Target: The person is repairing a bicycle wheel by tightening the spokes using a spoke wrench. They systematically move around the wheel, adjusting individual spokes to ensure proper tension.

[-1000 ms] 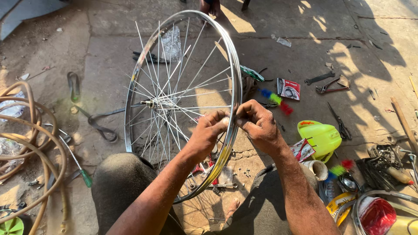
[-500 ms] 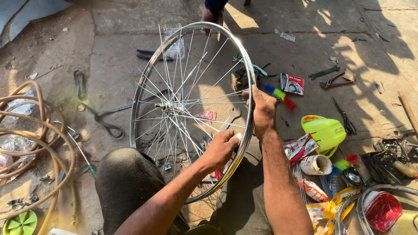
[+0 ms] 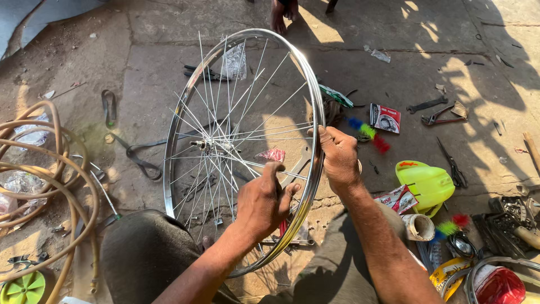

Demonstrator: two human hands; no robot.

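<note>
One head-worn camera looks steeply down and forward, close over the bicycle wheel. The concrete floor fills the frame beyond it.

The cracked concrete floor carried scattered gear: a coiled tan hose at the left, a yellow plastic jug, scissors, a wrench, pliers, a small red box and crumpled wrappers

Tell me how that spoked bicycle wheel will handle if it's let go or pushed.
The bicycle wheel stands on edge, steadied by the right hand on its rim, so it would probably tip or roll if released. The shiny metal rim looks stiff; the left hand touches thin spokes that may flex.
</note>
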